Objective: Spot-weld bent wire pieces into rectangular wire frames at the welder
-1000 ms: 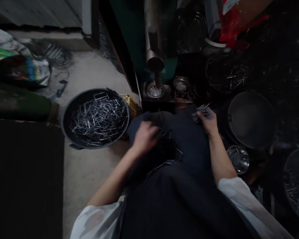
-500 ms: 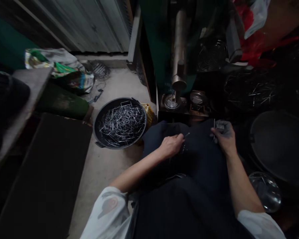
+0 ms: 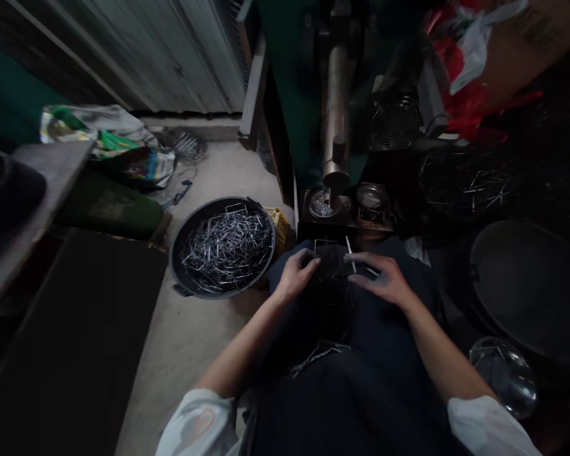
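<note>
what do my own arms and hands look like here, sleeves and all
Your left hand and right hand are gloveless, with no watch visible. Pale, loose sleeves end near the elbows, leaving the forearms bare. The left sleeve has a reddish ring-like print and a greyish patch; the right sleeve shows fainter patches.

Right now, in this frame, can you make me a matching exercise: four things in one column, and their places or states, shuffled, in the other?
1. Left hand
2. Small dish
3. Right hand
4. Crate

A. Under the mouth of the metal pipe
B. Yellow, partly hidden by the black tub
C. Holding a bent wire, nearer the tub
D. Holding thin metal pieces, nearer the shiny bowl

Pairs: 1-C, 2-A, 3-D, 4-B
</note>
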`<move>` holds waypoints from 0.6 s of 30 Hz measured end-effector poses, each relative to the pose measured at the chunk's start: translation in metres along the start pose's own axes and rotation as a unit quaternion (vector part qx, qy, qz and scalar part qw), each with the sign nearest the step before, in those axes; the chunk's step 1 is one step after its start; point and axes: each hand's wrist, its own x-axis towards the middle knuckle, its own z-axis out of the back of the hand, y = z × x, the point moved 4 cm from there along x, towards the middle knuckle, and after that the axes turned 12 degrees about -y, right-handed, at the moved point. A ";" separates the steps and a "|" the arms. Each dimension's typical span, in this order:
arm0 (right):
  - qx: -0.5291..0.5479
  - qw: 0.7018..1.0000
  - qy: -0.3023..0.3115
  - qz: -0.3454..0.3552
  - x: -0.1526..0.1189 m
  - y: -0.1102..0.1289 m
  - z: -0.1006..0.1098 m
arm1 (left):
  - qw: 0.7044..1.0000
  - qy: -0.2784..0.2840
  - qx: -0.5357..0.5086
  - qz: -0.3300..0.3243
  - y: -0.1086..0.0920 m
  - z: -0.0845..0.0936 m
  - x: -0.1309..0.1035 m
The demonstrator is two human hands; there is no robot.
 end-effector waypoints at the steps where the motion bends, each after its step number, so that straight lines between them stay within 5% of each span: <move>1: -0.014 0.999 0.015 0.025 0.001 0.003 -0.007 | 0.999 0.005 -0.043 0.026 -0.001 -0.001 0.003; 7: -0.039 0.994 0.033 0.101 0.013 -0.002 -0.025 | 0.969 0.027 -0.196 0.147 -0.011 -0.019 0.001; 18: -0.011 0.995 0.020 0.093 0.028 0.003 -0.018 | 0.965 0.021 -0.233 0.116 -0.031 -0.017 0.003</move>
